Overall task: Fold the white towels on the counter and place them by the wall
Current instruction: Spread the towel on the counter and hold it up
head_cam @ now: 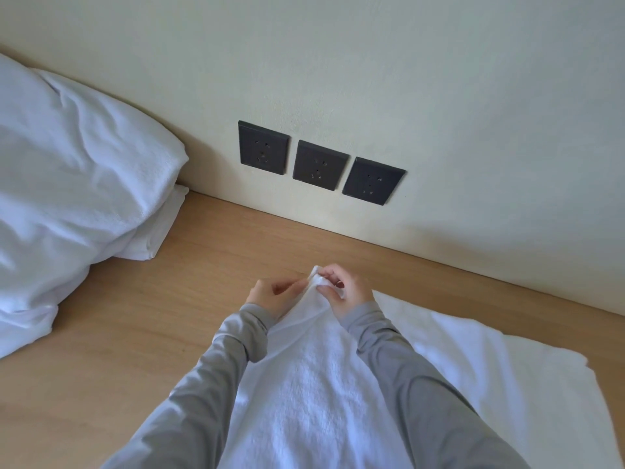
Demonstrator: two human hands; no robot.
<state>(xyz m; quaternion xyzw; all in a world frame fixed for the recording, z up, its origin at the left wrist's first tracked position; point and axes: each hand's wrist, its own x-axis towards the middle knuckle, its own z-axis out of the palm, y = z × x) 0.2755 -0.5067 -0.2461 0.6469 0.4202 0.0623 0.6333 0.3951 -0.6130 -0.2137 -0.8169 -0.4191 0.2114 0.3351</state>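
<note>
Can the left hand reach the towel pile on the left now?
Probably yes, once it lets go: the left hand pinches the towel corner with the right hand, but only bare counter lies toward the pile.

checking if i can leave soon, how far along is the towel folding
Early. Done: one folded towel seems to lie by the wall, under the crumpled heap at left. In hand: left hand and right hand pinch one corner of the middle towel. Left: that towel, the heap, and the flat cloth at right, perhaps the same towel.
</note>
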